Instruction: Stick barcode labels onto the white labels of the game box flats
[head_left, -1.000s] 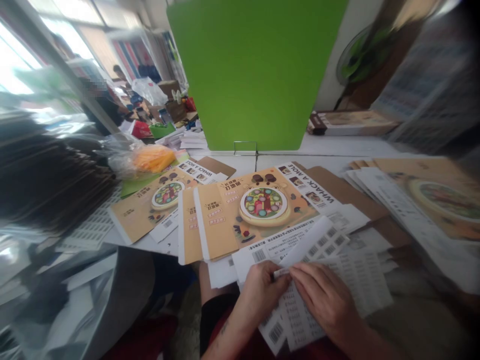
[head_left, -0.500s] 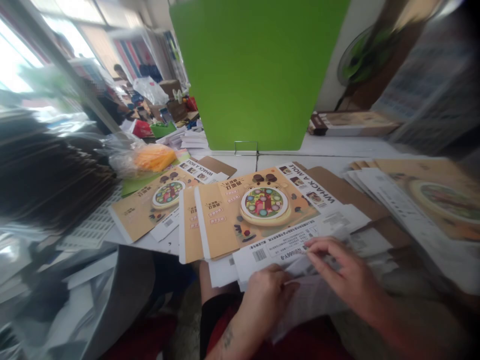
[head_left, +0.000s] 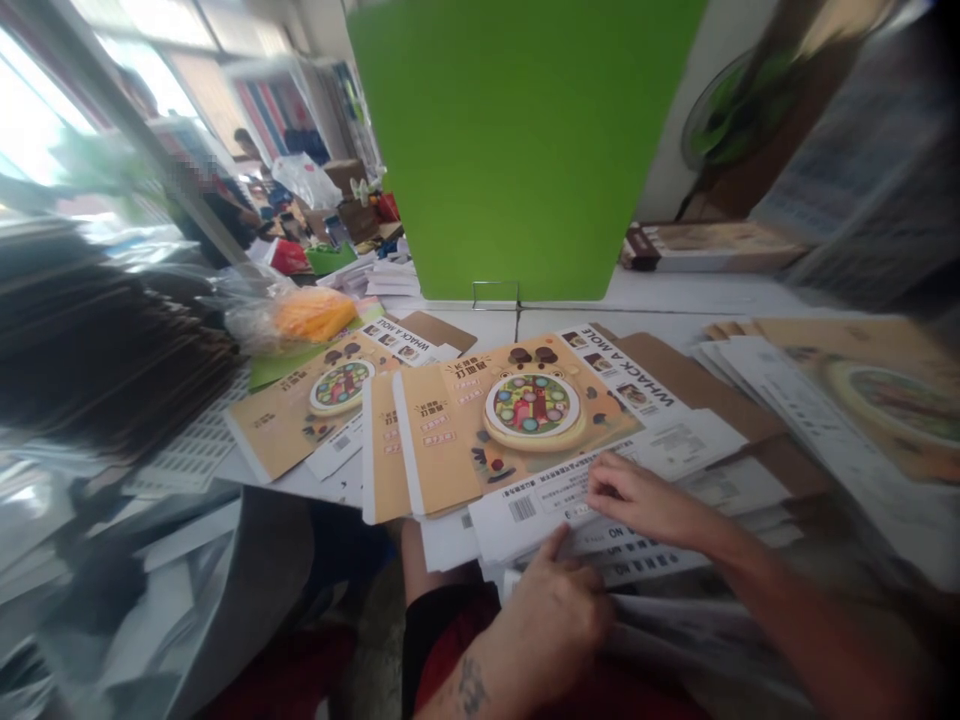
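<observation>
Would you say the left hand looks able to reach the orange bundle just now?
Probably yes: only flat boxes seem to lie between the left hand and the orange bundle, though clear plastic crowds it.

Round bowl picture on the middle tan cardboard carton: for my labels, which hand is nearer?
Right. The right hand is on the white flap below the picture; the left hand is farther below.

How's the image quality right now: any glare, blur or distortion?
Head view: window at left blown out; dark stack and far-right printed carton smeared towards the edges; middle printed carton clearer, large title readable; small print under the right hand soft.
</observation>
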